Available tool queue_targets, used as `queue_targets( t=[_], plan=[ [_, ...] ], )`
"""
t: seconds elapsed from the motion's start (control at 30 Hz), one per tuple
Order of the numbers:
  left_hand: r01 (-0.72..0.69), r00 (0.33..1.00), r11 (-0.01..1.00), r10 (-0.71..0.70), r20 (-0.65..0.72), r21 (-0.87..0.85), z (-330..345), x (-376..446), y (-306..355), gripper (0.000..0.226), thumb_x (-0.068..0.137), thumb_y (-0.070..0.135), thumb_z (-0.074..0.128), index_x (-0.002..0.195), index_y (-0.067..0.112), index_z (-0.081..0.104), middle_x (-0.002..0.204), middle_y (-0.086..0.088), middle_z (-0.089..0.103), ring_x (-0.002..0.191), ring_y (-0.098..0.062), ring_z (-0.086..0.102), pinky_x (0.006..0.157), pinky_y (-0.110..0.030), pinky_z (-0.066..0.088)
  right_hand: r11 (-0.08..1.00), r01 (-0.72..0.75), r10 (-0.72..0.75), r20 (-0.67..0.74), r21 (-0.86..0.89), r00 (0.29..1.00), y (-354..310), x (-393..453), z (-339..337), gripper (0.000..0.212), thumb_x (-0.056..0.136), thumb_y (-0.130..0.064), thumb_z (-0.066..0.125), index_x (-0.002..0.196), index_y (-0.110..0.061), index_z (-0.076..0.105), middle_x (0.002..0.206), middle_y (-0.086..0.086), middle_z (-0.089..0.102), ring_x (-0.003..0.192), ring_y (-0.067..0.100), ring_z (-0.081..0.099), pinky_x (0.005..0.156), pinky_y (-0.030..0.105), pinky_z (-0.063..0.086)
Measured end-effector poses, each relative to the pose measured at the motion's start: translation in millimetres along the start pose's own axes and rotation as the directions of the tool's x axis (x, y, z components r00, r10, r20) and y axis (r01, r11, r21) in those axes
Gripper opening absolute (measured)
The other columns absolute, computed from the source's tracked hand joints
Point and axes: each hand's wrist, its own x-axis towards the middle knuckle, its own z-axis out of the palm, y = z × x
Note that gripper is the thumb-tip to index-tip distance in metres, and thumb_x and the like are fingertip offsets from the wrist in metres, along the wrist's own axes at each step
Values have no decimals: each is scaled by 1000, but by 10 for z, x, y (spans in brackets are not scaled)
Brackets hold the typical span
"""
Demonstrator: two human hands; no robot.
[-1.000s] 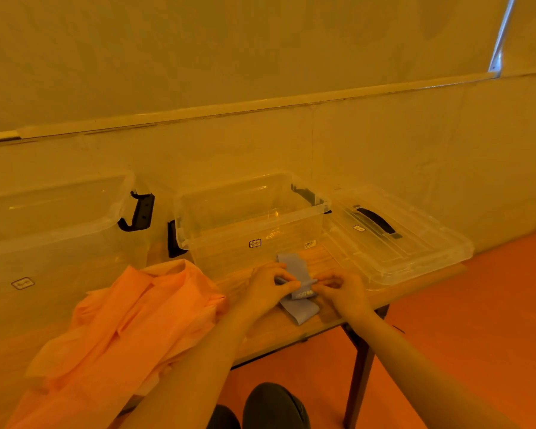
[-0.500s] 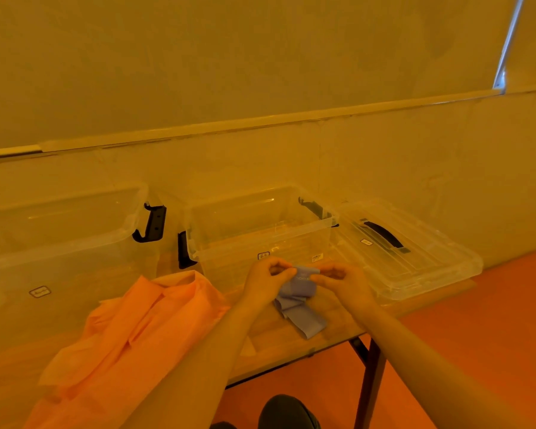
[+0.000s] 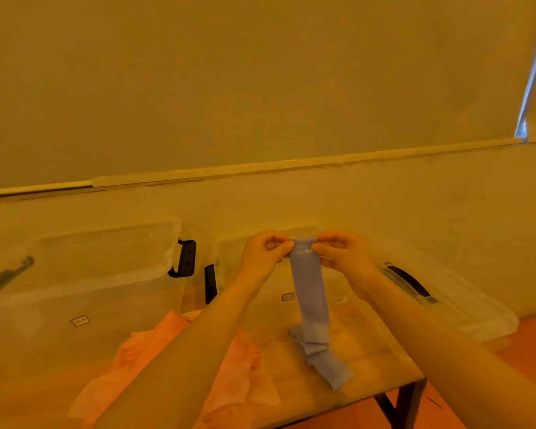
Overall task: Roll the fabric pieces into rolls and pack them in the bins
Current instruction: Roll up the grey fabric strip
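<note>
On the table (image 3: 369,360), my left hand (image 3: 262,258) and right hand (image 3: 342,255) pinch the blue strip's (image 3: 311,292) top end. I think rolling starts now; next I must curl it tight.

Two open bins (image 3: 291,292) stand behind; orange fabric (image 3: 235,366) crowds the left tabletop.

The strip of cloth (image 3: 310,292) is looking blue, with tiny white marks near its top. The big cloth (image 3: 235,376) is showing orange. The bins (image 3: 84,274) are looking clear with black clips (image 3: 186,258). The counter (image 3: 362,360) is looking brown, the floor (image 3: 529,351) orange-red.
</note>
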Motion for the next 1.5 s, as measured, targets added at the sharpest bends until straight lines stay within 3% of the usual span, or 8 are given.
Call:
queue_targets(
  t=[0.1, 0.2, 0.47, 0.87, 1.03, 1.17, 1.33, 1.5],
  plan=[
    [-46, 999, 999, 46, -23, 22, -199, 126, 239, 3, 86, 9, 66, 89, 10, 65, 73, 3, 65, 55, 6, 60, 54, -13, 45, 999, 23, -25, 43, 48, 999, -251, 107, 165, 15, 81, 3, 67, 89, -10, 63, 80, 5, 68, 76, 15, 66, 61, 21, 57],
    [-81, 995, 994, 84, -45, 69, -387, 240, 447, 15, 85, 8, 66, 99, 3, 67, 77, 3, 65, 59, 3, 61, 54, -10, 45, 997, 33, -37, 46, 66, 998, -445, 223, 368, 16, 82, 4, 66, 92, -9, 63, 82, 6, 68, 76, 16, 67, 59, 20, 56],
    [-139, 973, 978, 165, -162, 158, -950, 374, 767, 11, 86, 13, 67, 97, 14, 66, 82, 9, 64, 71, 1, 60, 56, -8, 45, 996, 86, -89, 108, 31, 990, -757, 409, 990, 26, 82, -4, 68, 107, -4, 64, 98, 10, 69, 90, 20, 68, 65, 24, 57],
    [-92, 956, 978, 139, -259, 185, -1933, 197, 815, 12, 84, 19, 69, 95, 16, 64, 85, 8, 65, 76, -1, 60, 68, -18, 48, 986, 158, -166, 246, 51, 955, -872, 328, 1999, 8, 86, -12, 65, 94, -10, 66, 88, 1, 69, 79, 8, 67, 60, 17, 54],
    [-82, 965, 972, 133, -226, 220, -2217, 83, 782, 7, 86, 18, 67, 92, 21, 66, 82, 8, 64, 74, -3, 57, 66, -17, 45, 989, 125, -144, 297, 83, 944, -809, 273, 2285, 15, 86, -9, 65, 100, -3, 65, 90, 4, 69, 82, 13, 67, 63, 19, 56],
    [-72, 960, 963, 137, -242, 258, -2384, 45, 746, 2, 87, 17, 66, 88, 19, 64, 83, 6, 63, 75, -3, 57, 64, -12, 46, 988, 153, -153, 328, 25, 932, -758, 213, 2439, 9, 87, -11, 64, 95, -8, 66, 93, 4, 68, 87, 16, 67, 67, 23, 57],
    [-71, 959, 980, 119, -258, 188, -2449, -1, 745, 6, 87, 17, 65, 84, 22, 63, 81, 4, 66, 73, -5, 64, 60, -15, 54, 987, 158, -150, 339, 3, 929, -764, 201, 2500, 4, 87, -13, 64, 87, -16, 65, 91, 3, 69, 86, 16, 68, 66, 25, 57],
    [-70, 960, 980, 117, -254, 187, -2416, -19, 760, 2, 89, 20, 63, 89, 20, 64, 82, 4, 66, 72, -5, 64, 56, -13, 50, 991, 126, -98, 368, -54, 925, -794, 198, 2470, 10, 89, -15, 62, 96, -9, 64, 90, 7, 70, 78, 18, 71, 61, 28, 58]
  ],
)
